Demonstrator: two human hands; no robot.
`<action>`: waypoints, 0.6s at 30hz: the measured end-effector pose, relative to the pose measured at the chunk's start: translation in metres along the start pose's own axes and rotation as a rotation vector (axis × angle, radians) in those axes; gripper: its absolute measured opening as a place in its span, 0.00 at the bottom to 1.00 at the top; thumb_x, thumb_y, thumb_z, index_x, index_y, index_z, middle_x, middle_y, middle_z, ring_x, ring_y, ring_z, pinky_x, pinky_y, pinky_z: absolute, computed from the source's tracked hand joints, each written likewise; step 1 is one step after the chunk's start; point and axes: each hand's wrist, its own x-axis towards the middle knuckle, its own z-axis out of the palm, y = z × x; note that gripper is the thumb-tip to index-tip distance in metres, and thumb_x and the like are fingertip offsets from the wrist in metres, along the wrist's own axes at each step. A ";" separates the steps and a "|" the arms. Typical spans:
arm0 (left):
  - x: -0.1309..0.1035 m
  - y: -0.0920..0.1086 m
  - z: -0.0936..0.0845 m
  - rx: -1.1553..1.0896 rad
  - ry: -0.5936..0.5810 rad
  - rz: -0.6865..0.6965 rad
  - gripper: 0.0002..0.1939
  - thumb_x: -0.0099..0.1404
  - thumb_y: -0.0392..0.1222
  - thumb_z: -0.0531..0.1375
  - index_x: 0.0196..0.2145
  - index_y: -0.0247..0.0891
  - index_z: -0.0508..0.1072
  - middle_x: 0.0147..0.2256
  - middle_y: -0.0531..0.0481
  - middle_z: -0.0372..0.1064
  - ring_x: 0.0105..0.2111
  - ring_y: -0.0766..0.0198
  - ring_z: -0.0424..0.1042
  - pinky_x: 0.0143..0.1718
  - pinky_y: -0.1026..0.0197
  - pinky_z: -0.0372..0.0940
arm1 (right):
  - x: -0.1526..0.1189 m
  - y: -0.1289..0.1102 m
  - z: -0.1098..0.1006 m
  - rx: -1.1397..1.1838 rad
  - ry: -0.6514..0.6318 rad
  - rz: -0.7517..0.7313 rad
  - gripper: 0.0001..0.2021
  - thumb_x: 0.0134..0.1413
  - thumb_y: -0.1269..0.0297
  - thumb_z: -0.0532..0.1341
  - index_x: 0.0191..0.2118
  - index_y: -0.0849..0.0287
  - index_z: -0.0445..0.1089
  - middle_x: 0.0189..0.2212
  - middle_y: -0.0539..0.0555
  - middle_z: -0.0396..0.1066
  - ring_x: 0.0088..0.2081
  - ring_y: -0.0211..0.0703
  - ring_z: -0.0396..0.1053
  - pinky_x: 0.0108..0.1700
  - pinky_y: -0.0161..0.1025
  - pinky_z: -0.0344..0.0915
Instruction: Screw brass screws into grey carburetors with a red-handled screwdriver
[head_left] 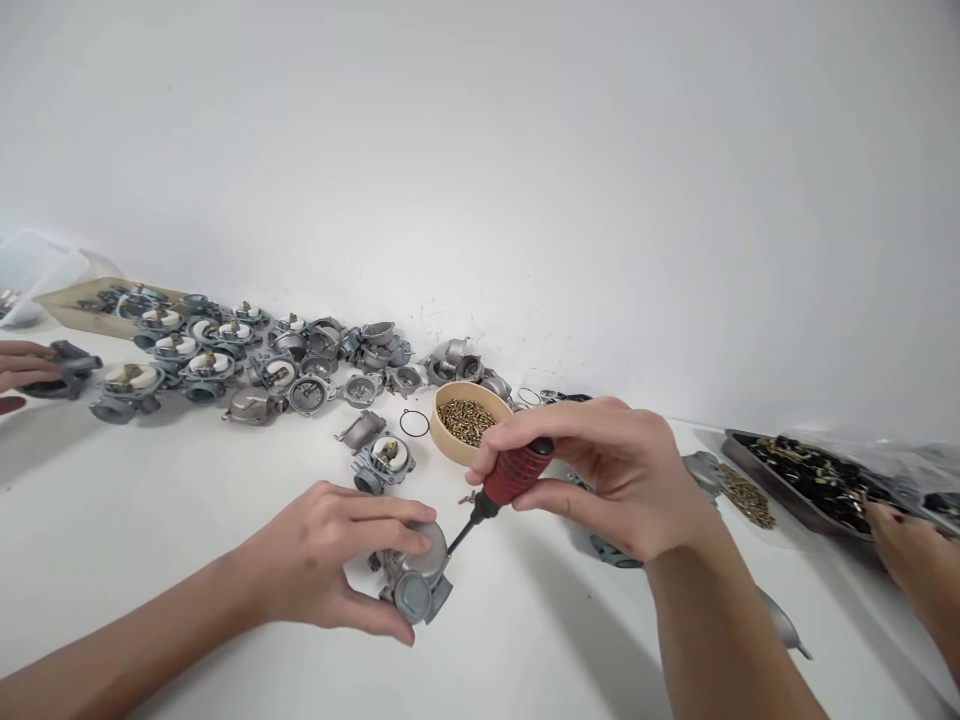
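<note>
My left hand [337,560] grips a grey metal carburetor [415,585] on the white table, fingers over its top and thumb along its near side. My right hand [600,480] is closed around the red and black handle of a screwdriver [514,475]. The screwdriver slants down to the left, its tip at the right edge of the carburetor's round cover. Just behind lies an open carburetor [384,462] with a white float, beside a loose metal bowl [362,430]. A round tub [444,440] of small brass screws stands behind the screwdriver, and a few loose screws [468,497] lie before it.
Carburetors [208,365] and metal bowls [311,393] crowd the back left. A black ring [414,423] lies near the tub. Another person's hand [26,365] touches a part at far left; one [911,550] reaches into a dark tray [795,500] at right, beside brass pieces [748,497].
</note>
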 end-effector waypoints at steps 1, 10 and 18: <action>0.000 0.000 0.001 0.007 0.007 0.002 0.26 0.65 0.63 0.67 0.50 0.42 0.73 0.53 0.43 0.79 0.42 0.56 0.83 0.35 0.62 0.76 | 0.000 0.001 0.000 0.011 0.018 0.000 0.21 0.59 0.79 0.68 0.56 0.58 0.73 0.40 0.56 0.80 0.40 0.42 0.81 0.40 0.38 0.82; -0.002 0.006 -0.002 0.194 0.082 0.005 0.33 0.65 0.74 0.58 0.46 0.41 0.72 0.44 0.43 0.77 0.31 0.62 0.78 0.24 0.65 0.67 | -0.001 0.008 -0.006 -0.075 0.292 -0.079 0.24 0.52 0.75 0.74 0.55 0.57 0.76 0.39 0.56 0.80 0.38 0.45 0.80 0.37 0.42 0.83; -0.004 0.005 0.000 0.287 0.039 0.034 0.20 0.71 0.59 0.62 0.47 0.40 0.70 0.38 0.46 0.72 0.27 0.61 0.70 0.20 0.63 0.60 | 0.002 -0.010 0.011 -0.020 0.275 -0.107 0.23 0.54 0.71 0.74 0.56 0.56 0.76 0.36 0.56 0.80 0.34 0.45 0.79 0.34 0.42 0.81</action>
